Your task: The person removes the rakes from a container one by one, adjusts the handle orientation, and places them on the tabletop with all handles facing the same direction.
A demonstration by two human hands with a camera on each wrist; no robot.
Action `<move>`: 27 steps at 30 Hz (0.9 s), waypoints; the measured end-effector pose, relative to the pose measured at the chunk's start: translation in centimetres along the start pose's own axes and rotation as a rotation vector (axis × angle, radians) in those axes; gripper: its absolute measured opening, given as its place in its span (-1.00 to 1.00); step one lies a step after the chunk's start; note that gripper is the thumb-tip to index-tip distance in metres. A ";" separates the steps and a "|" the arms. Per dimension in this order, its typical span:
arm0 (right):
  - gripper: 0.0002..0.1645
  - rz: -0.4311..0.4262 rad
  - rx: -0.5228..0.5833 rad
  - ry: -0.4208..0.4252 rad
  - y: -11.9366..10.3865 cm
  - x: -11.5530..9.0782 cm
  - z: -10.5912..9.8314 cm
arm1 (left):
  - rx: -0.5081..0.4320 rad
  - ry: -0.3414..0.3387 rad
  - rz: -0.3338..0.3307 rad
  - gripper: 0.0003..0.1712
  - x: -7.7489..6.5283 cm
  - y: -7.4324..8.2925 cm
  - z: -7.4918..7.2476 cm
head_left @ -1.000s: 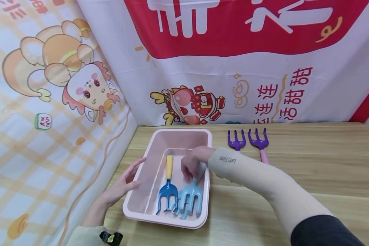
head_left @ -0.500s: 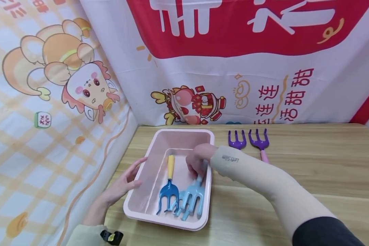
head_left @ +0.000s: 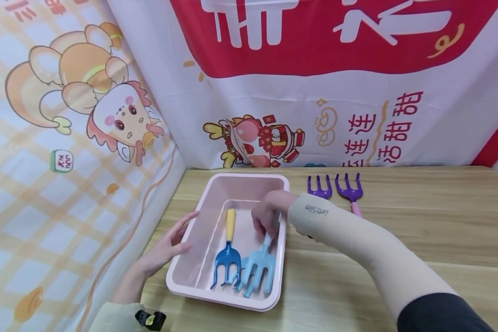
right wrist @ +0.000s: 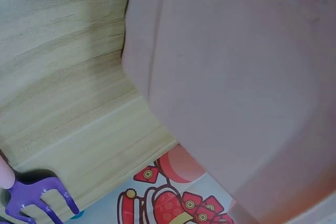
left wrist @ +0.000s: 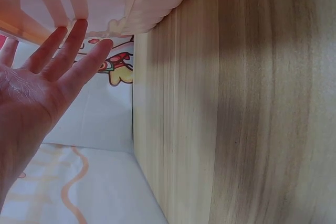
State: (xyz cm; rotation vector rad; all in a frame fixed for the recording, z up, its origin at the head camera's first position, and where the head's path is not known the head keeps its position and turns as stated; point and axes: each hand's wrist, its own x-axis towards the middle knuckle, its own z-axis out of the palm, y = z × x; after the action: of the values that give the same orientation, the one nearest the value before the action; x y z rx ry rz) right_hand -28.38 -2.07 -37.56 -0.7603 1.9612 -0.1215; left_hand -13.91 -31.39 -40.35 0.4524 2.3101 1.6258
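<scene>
A pale pink plastic bin (head_left: pixel 224 299) stands on the table with garden hand forks in it. My right hand (head_left: pixel 267 212) reaches inside at the right wall, fingers curled at the handle of a light blue hand fork (head_left: pixel 260 265). Another light blue fork lies partly hidden beneath that one. To their left lies a dark blue hand fork (head_left: pixel 228 258) with a yellow handle, tines toward me. My left hand (head_left: pixel 163 251) touches the bin's left side; its fingers are extended against the outer wall in the left wrist view. The right wrist view shows the bin's outer wall, not the hand.
Two purple hand forks lie right of the bin: one purple fork (head_left: pixel 348 191) with a pink handle, and another purple fork (head_left: pixel 320 188) partly behind my right forearm. Printed cloth walls (head_left: pixel 249 97) border the wooden table (head_left: pixel 419 216) at the back and left.
My right hand has shifted slightly to the right inside the bin, and the upper light blue fork has shifted a little with it. The left hand keeps its place on the bin.
</scene>
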 end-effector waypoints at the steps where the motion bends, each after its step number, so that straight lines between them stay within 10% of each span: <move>1: -0.64 -0.025 0.012 -0.009 0.4 0.6 -0.2 | -0.003 0.001 0.001 -0.18 0.0 0.0 0.0; 5: -0.64 -0.126 -0.001 -0.007 2.1 3.2 -1.2 | -0.014 -0.001 0.011 -0.18 -0.1 -0.1 0.0; 12: -0.71 -0.262 -0.117 0.115 -1.0 -4.0 -1.0 | -0.012 0.003 0.011 -0.19 -0.2 0.2 0.0; 27: -0.79 -0.442 0.010 0.268 -0.6 -9.5 -1.9 | -0.036 -0.011 0.008 -0.19 -0.2 0.1 0.3</move>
State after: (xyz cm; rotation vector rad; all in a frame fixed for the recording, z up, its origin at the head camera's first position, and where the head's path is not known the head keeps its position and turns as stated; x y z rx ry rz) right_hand -26.75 2.27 -29.06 -1.2125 2.0061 -0.5205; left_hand -13.58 -31.19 -40.30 0.4618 2.2704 1.6618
